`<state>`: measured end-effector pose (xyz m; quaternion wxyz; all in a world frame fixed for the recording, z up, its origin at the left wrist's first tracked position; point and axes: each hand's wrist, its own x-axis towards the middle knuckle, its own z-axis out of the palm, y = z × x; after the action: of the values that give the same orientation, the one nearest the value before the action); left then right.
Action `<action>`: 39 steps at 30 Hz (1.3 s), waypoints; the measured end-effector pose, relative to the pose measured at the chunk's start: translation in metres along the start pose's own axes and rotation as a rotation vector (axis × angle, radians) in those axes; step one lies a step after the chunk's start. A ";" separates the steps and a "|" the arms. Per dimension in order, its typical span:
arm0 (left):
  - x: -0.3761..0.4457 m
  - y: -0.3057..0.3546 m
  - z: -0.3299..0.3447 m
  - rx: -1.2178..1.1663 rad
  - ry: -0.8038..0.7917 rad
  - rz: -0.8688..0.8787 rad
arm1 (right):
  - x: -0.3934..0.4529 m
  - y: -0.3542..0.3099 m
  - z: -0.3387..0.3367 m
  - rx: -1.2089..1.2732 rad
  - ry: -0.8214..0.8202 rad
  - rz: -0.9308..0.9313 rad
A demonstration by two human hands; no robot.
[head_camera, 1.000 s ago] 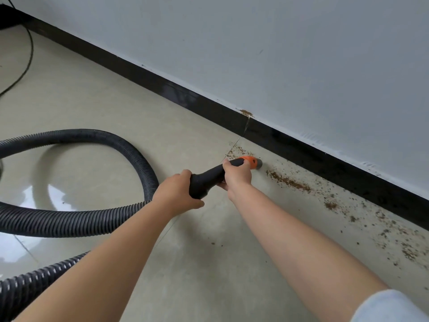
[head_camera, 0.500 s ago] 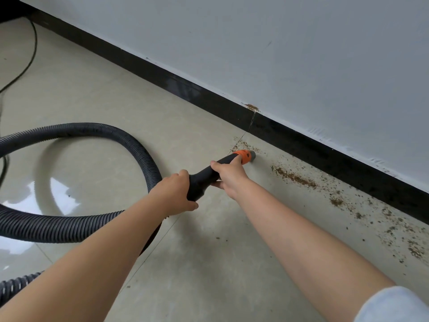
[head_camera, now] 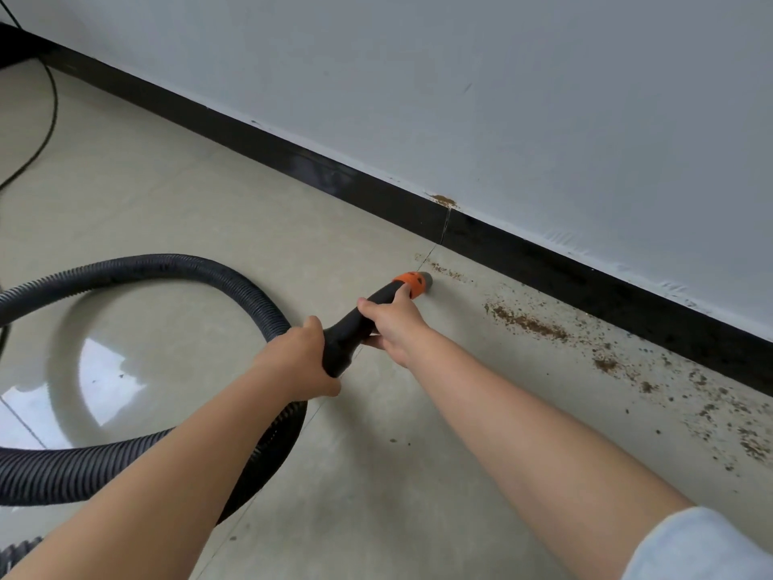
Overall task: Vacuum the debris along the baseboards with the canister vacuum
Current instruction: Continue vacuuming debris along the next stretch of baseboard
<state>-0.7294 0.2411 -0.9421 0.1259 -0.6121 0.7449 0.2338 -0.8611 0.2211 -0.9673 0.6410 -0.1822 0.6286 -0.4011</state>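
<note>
A black vacuum nozzle handle (head_camera: 349,328) with an orange tip (head_camera: 412,283) points at the floor near the black baseboard (head_camera: 543,265). My right hand (head_camera: 393,320) grips the handle just behind the orange tip. My left hand (head_camera: 299,362) grips its rear end, where the black ribbed hose (head_camera: 167,265) joins. Brown debris (head_camera: 527,322) lies scattered along the baseboard to the right of the tip. A small patch of debris (head_camera: 447,273) sits right by the tip. The canister is out of view.
The hose loops across the glossy beige tile floor (head_camera: 209,194) on the left. A thin black cable (head_camera: 46,119) trails at the far left. The grey-white wall (head_camera: 460,98) stands above the baseboard, with a brown chipped spot (head_camera: 443,200) at a baseboard joint.
The orange tip has slid left along the floor, toward the tile seam and the small debris patch there. Both hands keep their grip on the handle.
</note>
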 end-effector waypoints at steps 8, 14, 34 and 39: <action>-0.009 -0.028 -0.016 0.019 -0.044 -0.049 | 0.007 0.010 0.035 -0.085 0.050 0.021; -0.004 -0.025 -0.011 -0.005 0.004 -0.075 | 0.016 0.009 0.034 -0.044 0.043 0.001; 0.026 0.030 -0.005 -0.093 0.165 -0.098 | 0.034 -0.026 -0.006 -0.208 0.198 -0.143; 0.037 0.036 -0.005 -0.080 0.132 -0.079 | 0.042 -0.022 -0.007 -0.206 0.157 -0.129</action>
<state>-0.7721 0.2123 -0.9482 0.0614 -0.6594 0.7171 0.2174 -0.8792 0.1779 -0.9797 0.5408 -0.2550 0.7016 -0.3877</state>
